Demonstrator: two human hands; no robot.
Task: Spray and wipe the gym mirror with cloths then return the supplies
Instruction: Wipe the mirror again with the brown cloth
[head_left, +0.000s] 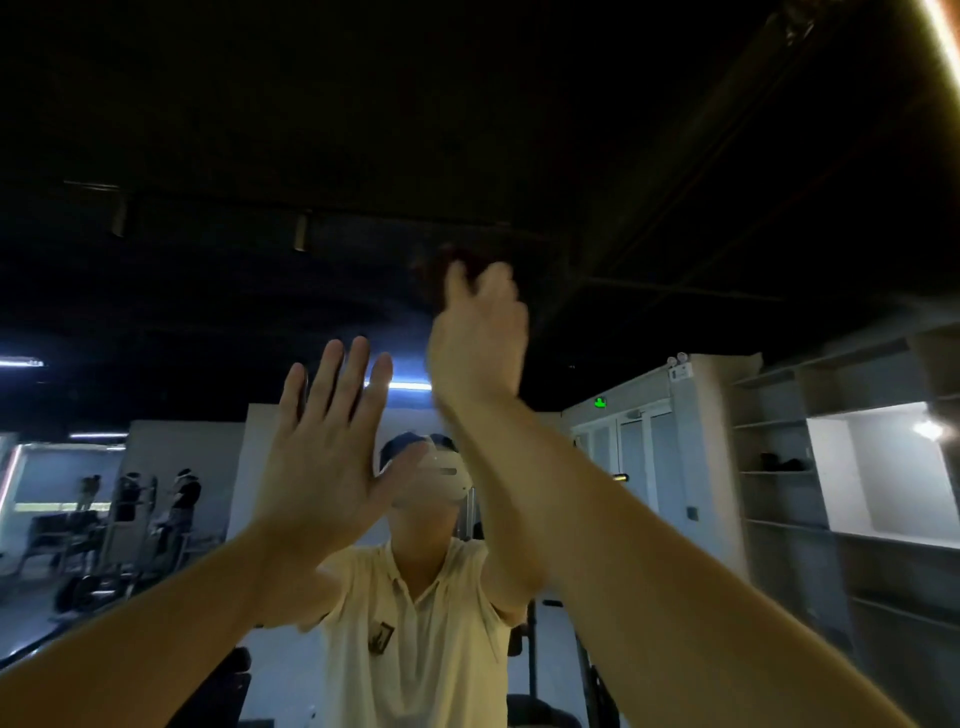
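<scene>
Stage: wiping is in hand; you are working a high patch of the mirror (363, 291), above head level in the reflection
Right hand: your right hand (478, 343) is raised high with its fingers curled round the cloth (441, 270), holding it at the glass; both are blurred
Left hand: your left hand (322, 457) is spread flat with straight fingers, palm toward the glass, lower than and left of the right hand; it grasps nothing and appears to rest on the glass
Cloth: dark, bunched at the right fingertips, at the highest point of your reach
Done: spraying of this patch is probably complete, since neither hand holds a bottle; the dim light shows no wet marks to confirm it
Remaining: the rest of the glass and the return of the supplies; no spray bottle or second cloth is in view
Edges: no mirror edge can be picked out; the shelves (779, 467) at right may be reflection or room
Room: nothing stands between your arms and the glass; a downward-left sweep would meet the left hand, so shift it first
</scene>
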